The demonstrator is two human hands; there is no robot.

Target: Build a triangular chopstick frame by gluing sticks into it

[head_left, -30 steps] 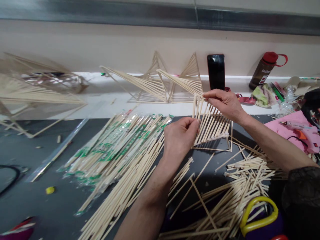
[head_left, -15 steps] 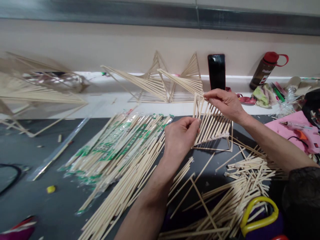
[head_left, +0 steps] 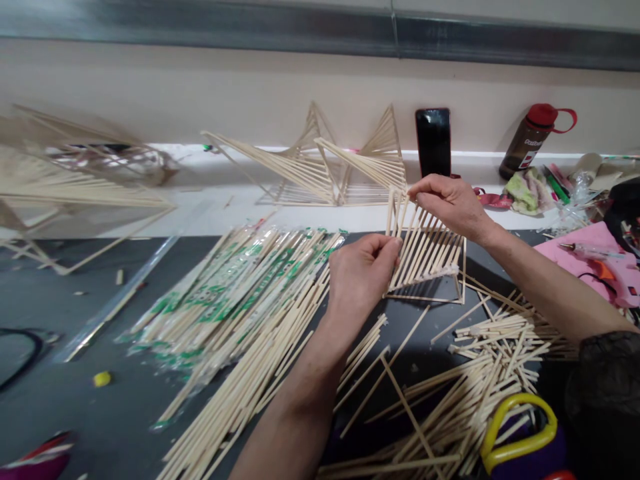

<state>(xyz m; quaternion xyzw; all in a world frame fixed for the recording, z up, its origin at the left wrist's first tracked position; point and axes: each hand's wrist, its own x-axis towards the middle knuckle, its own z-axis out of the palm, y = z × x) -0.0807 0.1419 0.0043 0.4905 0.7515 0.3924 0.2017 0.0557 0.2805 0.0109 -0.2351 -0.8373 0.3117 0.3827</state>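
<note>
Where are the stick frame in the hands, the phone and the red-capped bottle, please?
Stick frame (head_left: pixel 429 248), head view: on its row of sticks.
Phone (head_left: pixel 433 142), head view: on its dark screen.
Red-capped bottle (head_left: pixel 521 148), head view: on its dark body.

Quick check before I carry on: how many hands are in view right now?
2. The left hand is at the left side of the stick frame; the right hand is at its top corner. Some fingers are hidden.
</note>
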